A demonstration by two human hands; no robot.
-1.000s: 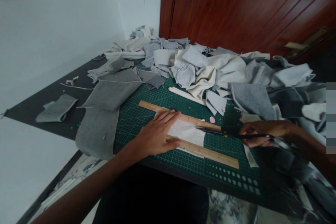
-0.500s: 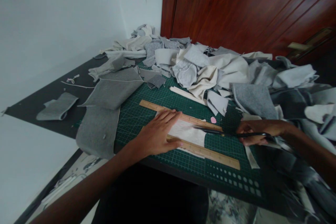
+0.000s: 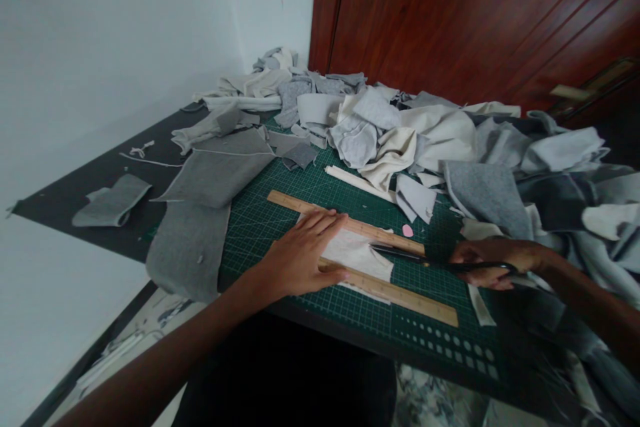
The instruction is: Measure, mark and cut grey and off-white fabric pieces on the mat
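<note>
My left hand (image 3: pixel 305 250) lies spread over a pale piece of fabric (image 3: pixel 355 248), its fingertips on the upper wooden ruler (image 3: pixel 373 228) and its thumb on the lower wooden ruler (image 3: pixel 405 293). The fabric sits between the two rulers, and part of it is hidden beneath my palm. My right hand (image 3: pixel 483 260) grips a pair of black scissors (image 3: pixel 405 253). Their blades point left, with the tips at a slit in the fabric's right part. A green cutting mat (image 3: pixel 300 177) lies under everything here.
Grey and cream fabric scraps (image 3: pixel 435 133) are heaped along the back and right. Grey cloth (image 3: pixel 190 247) hangs over the table's front edge on the left. A pink chalk piece (image 3: pixel 407 231) and a folded cream strip (image 3: pixel 360 183) lie beyond the upper ruler.
The slit in the fabric has opened wider, and the cloth's right edge now bends and puckers around the blade tips. My right hand has shifted slightly; my left hand stays in place.
</note>
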